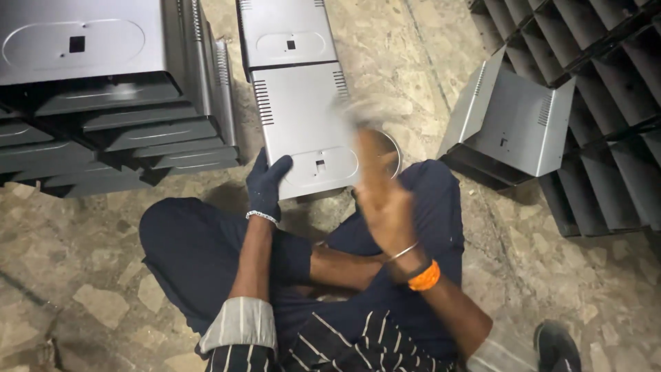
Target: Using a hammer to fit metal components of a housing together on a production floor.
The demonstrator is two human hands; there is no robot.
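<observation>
Gloved left hand [265,184] grips the near-left corner of the grey metal panel [303,127] on the floor, fingers clamped on its edge. Right hand [382,196] over the panel's near-right corner, motion-blurred; finger state unclear. Round tin [391,148] mostly hidden behind it.

grey metal cover [303,131] | dark-blue glove [265,182] | orange wristband [425,277] | black-white striped shirt [330,344]

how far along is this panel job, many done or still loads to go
Looks mid-run. Possibly done: grey panels lie nested in a stack at upper left, though whether they are finished isn't visible. In hand: the gloved left hand grips the edge of one grey vented panel while the bare right hand, motion-blurred, is raised over it. Possibly left: the dark nested pile at right.
</observation>
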